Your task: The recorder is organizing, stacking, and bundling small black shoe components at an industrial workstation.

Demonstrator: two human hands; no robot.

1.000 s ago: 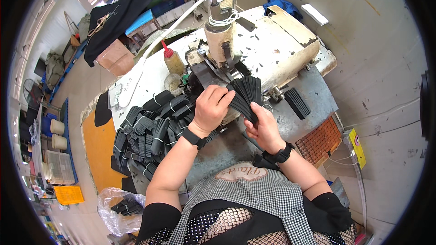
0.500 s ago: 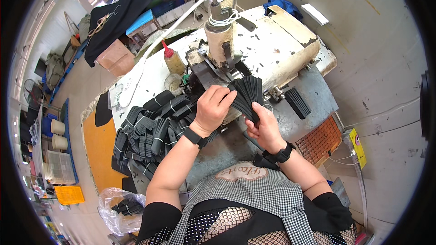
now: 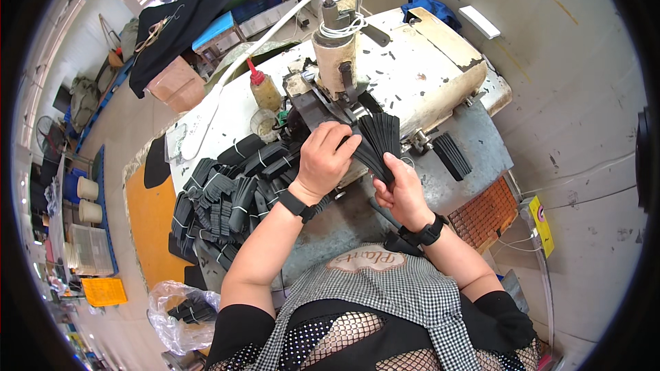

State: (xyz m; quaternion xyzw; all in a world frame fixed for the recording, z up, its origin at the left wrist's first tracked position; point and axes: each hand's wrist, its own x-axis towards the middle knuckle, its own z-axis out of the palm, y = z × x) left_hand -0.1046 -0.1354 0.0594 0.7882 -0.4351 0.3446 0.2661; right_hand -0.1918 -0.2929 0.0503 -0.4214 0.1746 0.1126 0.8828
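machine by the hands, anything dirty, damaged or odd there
Yes: small black scraps lie scattered untidily right of the cream machine head, which looks grimy and worn. The black strips in the right hand show nothing odd.

The fanned black strips (image 3: 380, 139) look matt, and the black bundles (image 3: 242, 203) share that dull surface. Over on the machine casing (image 3: 433, 89) I see cream paint, chipped and grimy. The white table (image 3: 234, 108) is smooth; the grey sheet (image 3: 476, 143) looks like scuffed metal. The squeeze bottle (image 3: 266, 95) is translucent plastic, the bag (image 3: 162, 317) thin, crinkled, glossy plastic, and the checked apron (image 3: 385, 292) matt cloth.
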